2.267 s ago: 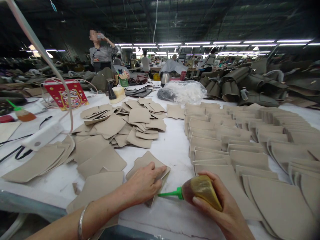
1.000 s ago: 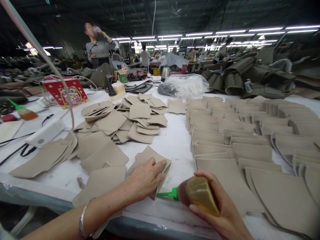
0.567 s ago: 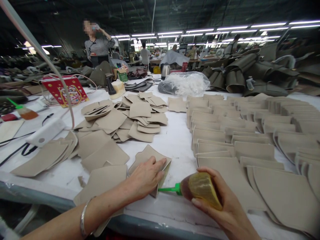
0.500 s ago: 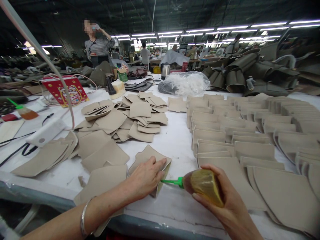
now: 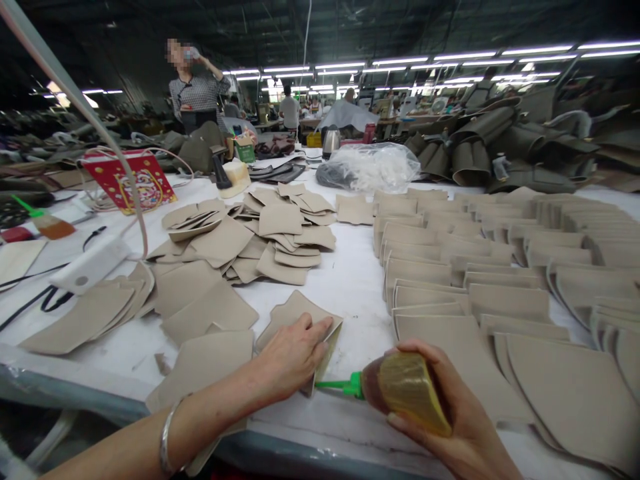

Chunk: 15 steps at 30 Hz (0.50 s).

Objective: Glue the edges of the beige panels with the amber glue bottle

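Note:
My right hand (image 5: 457, 407) grips a squeeze bottle (image 5: 407, 393) of amber liquid, tilted nearly on its side with its green nozzle pointing left. The nozzle tip is at the near corner of a beige leather-like piece (image 5: 296, 308). On that piece my left hand (image 5: 287, 360) presses down, the index finger stretched along the top and the other fingers curled over its edge. The piece looks folded, with a shiny strip showing along its right side. Part of it is hidden under my left hand. More beige pieces (image 5: 213, 363) lie beside my left forearm.
A loose pile of beige pieces (image 5: 280, 220) lies beyond my left hand. Rows of overlapping pieces (image 5: 505, 303) cover the right side. At left are a white power strip (image 5: 95, 263), a red box (image 5: 130, 183) and another glue-type bottle (image 5: 55, 225). A person (image 5: 195, 93) stands at the back.
My right hand has brought the bottle slightly down and left; its nozzle tip has moved along the piece's edge to the near corner. My left hand stays in place.

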{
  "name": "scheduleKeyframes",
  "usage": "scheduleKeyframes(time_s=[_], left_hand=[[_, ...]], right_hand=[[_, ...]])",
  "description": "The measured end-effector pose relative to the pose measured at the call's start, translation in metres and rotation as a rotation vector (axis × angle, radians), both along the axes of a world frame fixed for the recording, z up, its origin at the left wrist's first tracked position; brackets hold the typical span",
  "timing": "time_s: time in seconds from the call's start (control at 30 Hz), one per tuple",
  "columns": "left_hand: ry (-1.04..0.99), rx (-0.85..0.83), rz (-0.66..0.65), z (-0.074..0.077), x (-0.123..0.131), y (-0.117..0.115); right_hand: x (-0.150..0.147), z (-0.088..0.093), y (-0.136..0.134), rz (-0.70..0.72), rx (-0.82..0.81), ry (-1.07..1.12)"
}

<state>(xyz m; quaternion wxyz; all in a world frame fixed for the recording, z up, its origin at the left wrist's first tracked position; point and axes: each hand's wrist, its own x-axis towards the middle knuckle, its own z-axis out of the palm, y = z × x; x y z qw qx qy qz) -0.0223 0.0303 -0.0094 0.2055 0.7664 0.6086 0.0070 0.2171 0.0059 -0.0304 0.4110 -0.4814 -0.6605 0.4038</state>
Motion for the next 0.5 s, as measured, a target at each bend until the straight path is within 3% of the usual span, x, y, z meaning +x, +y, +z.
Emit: scheduleKeyframes(time_s=[0.1,0.27,0.4,0.5], left_hand=[[-0.009,0.004,-0.001,-0.0013,-0.0004,0.0000],[-0.021,-0.007,0.002,-0.0001,-0.0007,-0.0006],[-0.026,-0.024,0.005,0.0027,0.0000,-0.0008],[-0.029,-0.035,-0.001,0.0040,0.0006,0.0001]], right_hand=[[0.0020,-0.0003,0.0014,0.046,-0.007,-0.011],[0.0025,0.0019,0.0037,-0.051,0.057,-0.042],[-0.0008,-0.0005,0.0005,0.026,-0.041,0.088],[-0.0003,0.0003,0.0033,0.033,-0.062,0.057]])
